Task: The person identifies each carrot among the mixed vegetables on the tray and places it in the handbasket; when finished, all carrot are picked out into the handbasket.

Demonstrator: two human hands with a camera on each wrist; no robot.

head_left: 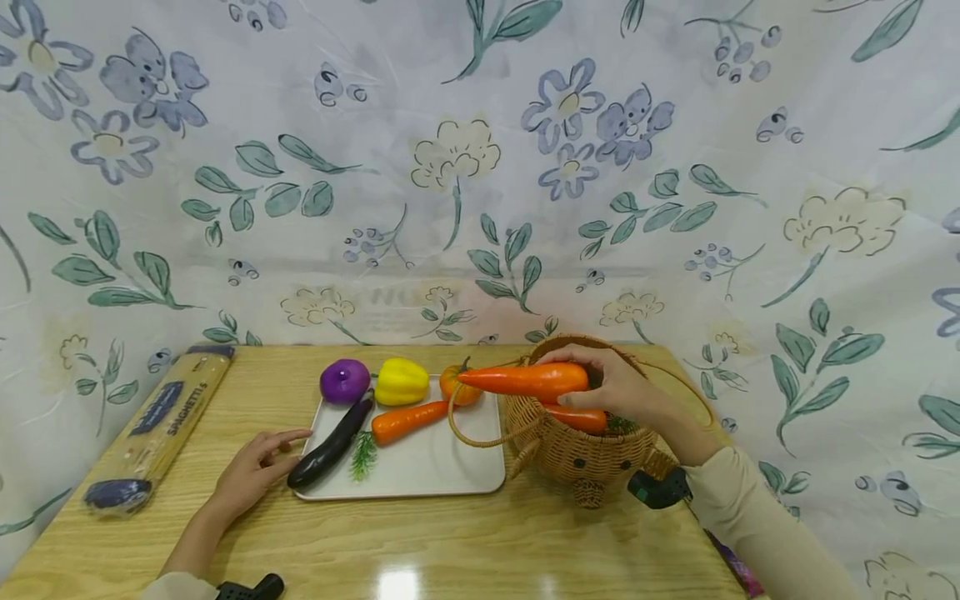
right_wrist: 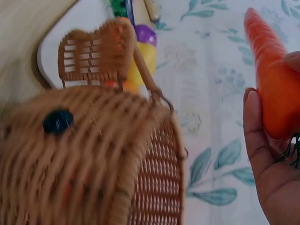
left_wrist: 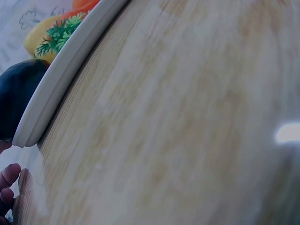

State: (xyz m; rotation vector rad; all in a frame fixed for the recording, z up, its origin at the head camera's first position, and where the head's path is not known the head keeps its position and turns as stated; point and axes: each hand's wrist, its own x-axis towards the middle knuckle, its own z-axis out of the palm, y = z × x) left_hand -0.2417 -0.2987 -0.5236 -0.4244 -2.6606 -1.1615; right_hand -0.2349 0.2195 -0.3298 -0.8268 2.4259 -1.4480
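I see the right hand [head_left: 617, 385] gripping a large carrot [head_left: 525, 381] over the wicker basket [head_left: 600, 454], right of the white tray [head_left: 442, 475]. The left hand [head_left: 251, 473] lies at the tray's left edge, beside the eggplant [head_left: 330, 454]. On the tray I also see a yellow pepper [head_left: 402, 383]; a spaghetti packet [head_left: 161, 425] lies left of it.

A white, slightly wrinkled sheet-like wall covering [head_left: 405, 83], printed with periwinkle-blue flowers, cream blossoms outlined in dark lines, grey-green leaf sprigs and small berry clusters, rises behind the counter and shows past its left and right edges. Low in its middle, faint blurred lettering shows. The pale yellow-brown counter [head_left: 330, 550] has a streaky wood grain and a glossy top, where a bright white light reflection [head_left: 397, 582] glares near the front.
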